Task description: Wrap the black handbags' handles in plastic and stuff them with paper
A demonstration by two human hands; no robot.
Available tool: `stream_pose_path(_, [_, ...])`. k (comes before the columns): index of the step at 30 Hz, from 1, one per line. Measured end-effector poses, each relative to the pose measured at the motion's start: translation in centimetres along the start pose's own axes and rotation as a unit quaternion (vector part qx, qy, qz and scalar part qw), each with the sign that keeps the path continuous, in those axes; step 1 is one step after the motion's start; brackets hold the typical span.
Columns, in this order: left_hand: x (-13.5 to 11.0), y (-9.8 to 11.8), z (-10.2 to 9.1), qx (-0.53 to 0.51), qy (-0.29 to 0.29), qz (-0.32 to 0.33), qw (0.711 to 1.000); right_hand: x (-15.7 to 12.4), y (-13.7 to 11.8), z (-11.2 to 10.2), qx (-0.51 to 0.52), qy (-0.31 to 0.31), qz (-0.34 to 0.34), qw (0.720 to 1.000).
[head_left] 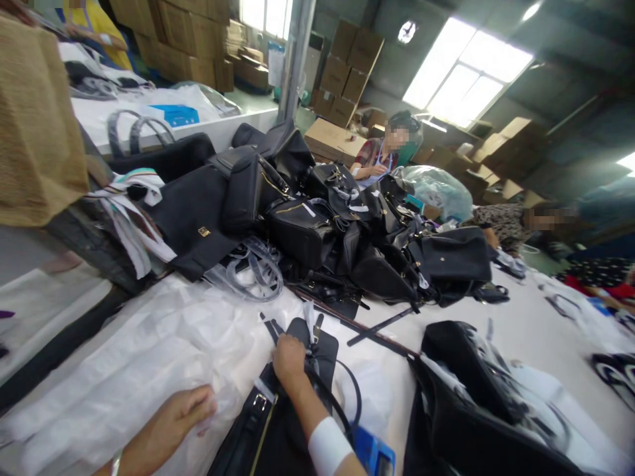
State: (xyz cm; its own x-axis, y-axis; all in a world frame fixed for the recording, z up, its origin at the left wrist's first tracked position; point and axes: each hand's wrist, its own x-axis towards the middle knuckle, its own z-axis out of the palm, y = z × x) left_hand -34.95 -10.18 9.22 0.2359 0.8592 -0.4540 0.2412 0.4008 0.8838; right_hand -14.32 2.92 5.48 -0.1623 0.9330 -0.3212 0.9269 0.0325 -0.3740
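A black handbag (pixel 292 430) with gold buckles and a gold zipper lies in front of me at the table's near edge. My right hand (pixel 289 359) is closed around a black strap (pixel 270 327) at its upper part. Thin black handles (pixel 354 390) loop out to the right of that wrist. To the left, my left hand (pixel 186 413) has its thumb and fingers drawn together on thin white plastic wrapping (pixel 149 357). The fingertips are partly hidden by the see-through film.
A big heap of black handbags (pixel 302 231) fills the table's middle. Clear wrapped handles (pixel 258 271) lie before it. Another black bag (pixel 476 410) stands at right, near a blue object (pixel 374 453). Brown cloth (pixel 40 125) hangs at left. A person (pixel 380 158) sits across the table.
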Motion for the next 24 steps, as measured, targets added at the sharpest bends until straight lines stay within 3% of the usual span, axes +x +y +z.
stream_pose_path(5, [0.7, 1.0, -0.7, 0.017, 0.021, 0.004, 1.000, -2.0, 1.2, -2.5, 0.048, -0.050, -0.010, 0.998])
stream_pose_path(10, [1.1, 1.7, -0.9, 0.044, 0.033, 0.038, 0.998, -8.2, 2.3, -6.5, 0.177, -0.134, -0.053, 0.974])
stream_pose_path(12, [1.0, 1.9, -0.8, 0.060, 0.031, 0.051, 0.996, -10.5, 2.6, -7.9, 0.214, -0.114, -0.084, 0.966])
stream_pose_path(15, [0.6, 2.2, -0.6, 0.085, 0.017, 0.067, 0.994, -12.6, 2.9, -9.2, 0.175, -0.080, -0.103, 0.976])
stream_pose_path(24, [-0.7, 2.9, -0.1, 0.140, -0.028, 0.112, 0.983, -15.4, 3.7, -10.2, 0.107, -0.075, -0.125, 0.983])
